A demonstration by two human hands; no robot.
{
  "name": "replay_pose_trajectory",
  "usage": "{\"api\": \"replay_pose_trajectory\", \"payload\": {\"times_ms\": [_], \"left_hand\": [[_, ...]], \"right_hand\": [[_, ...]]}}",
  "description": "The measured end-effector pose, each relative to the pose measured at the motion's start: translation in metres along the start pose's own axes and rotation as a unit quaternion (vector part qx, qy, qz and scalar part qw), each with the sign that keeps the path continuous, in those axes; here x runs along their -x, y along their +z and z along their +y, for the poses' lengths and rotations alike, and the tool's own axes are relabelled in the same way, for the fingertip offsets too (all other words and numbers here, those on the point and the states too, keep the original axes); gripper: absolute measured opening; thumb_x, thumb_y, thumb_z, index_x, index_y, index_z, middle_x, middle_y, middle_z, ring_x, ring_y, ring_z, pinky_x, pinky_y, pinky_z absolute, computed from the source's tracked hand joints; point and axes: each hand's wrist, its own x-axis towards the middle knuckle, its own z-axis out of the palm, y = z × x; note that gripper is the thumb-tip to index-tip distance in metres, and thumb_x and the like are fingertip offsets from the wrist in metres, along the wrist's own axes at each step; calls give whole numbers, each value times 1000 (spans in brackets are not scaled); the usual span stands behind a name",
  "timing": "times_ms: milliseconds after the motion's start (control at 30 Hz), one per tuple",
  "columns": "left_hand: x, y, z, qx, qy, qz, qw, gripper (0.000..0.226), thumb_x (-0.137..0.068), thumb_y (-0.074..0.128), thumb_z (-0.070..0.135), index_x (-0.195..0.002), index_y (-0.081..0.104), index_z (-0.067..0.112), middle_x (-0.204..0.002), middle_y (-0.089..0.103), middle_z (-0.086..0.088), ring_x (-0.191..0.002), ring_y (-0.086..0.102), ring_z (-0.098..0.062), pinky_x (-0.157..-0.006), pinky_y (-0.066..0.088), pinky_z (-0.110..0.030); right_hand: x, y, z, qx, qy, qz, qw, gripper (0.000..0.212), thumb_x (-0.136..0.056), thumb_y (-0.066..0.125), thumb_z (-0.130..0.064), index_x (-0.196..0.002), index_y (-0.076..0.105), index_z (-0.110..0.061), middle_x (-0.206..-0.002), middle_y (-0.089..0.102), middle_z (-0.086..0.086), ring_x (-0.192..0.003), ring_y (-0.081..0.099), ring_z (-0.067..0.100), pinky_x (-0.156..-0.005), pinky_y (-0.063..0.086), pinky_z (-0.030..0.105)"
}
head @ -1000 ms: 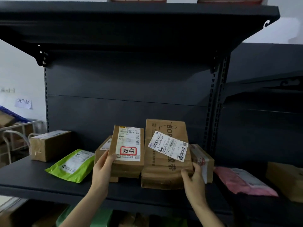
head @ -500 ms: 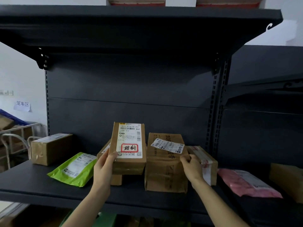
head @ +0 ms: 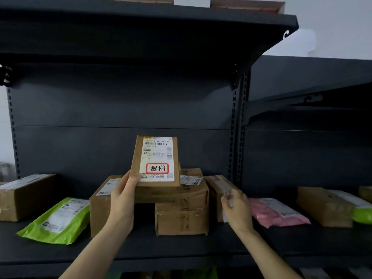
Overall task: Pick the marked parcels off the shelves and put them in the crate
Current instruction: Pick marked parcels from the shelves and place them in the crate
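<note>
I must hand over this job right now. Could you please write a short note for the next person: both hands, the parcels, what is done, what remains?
Left hand: grips the marked parcel, the one with the red-framed stamp, held up clear of the shelf.
Right hand: blurred, at the small box; grip unclear.
Crate: not in view.
Done: marked parcel is off the shelf.
Left: put it in the crate, then check the other parcels' labels, which are unreadable from here.
</note>
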Motion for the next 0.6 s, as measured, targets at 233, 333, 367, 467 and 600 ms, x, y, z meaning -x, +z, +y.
{"api": "replay_pose_trajectory", "payload": {"times_ms": [233, 333, 367, 467, 600], "left_hand": [[9, 26, -10, -10, 4, -4, 1000, 21, -89, 58, 24, -110, 58, 23, -105, 67, -3, -106, 61, -24, -99, 45, -44], [14, 36, -16, -22, 8, 16, 1000, 9, -90, 57, 21, -97, 62, 24, -96, 70, -1, -96, 64, -19, -82, 49, -34], [14, 39, -18, -23, 9, 21, 999, 8, -90, 57, 21, -94, 62, 26, -94, 70, -1, -94, 64, -18, -78, 48, -31], [14, 43, -26, -22, -1, 36, 999, 9, -90, 57, 22, -97, 62, 24, -98, 70, -3, -96, 64, -20, -79, 48, -31], [17, 48, -34, -14, -16, 50, 999, 15, -91, 55, 24, -105, 62, 23, -102, 69, -4, -99, 63, -20, -85, 48, -34]], "right_hand": [[-53, 7, 0, 185, 31, -74, 979, 82, -81, 52, -63, -144, 26, -19, -146, 26, 18, -134, 26, 33, -108, 31, 42], [-66, 13, 8, 211, 67, -152, 963, 88, -76, 49, -72, -145, 24, -23, -144, 28, 18, -130, 30, 34, -105, 34, 43], [-67, 13, 11, 204, 71, -161, 963, 85, -77, 50, -69, -145, 27, -23, -140, 33, 18, -125, 34, 33, -100, 38, 41], [-66, 7, 26, 112, 80, -132, 982, 76, -76, 53, -63, -139, 37, -23, -127, 44, 18, -113, 44, 33, -90, 43, 37], [-58, -11, 50, -149, 171, -137, 964, 67, -74, 58, -57, -121, 51, -10, -99, 63, 7, -89, 61, 26, -84, 53, 42]]}}
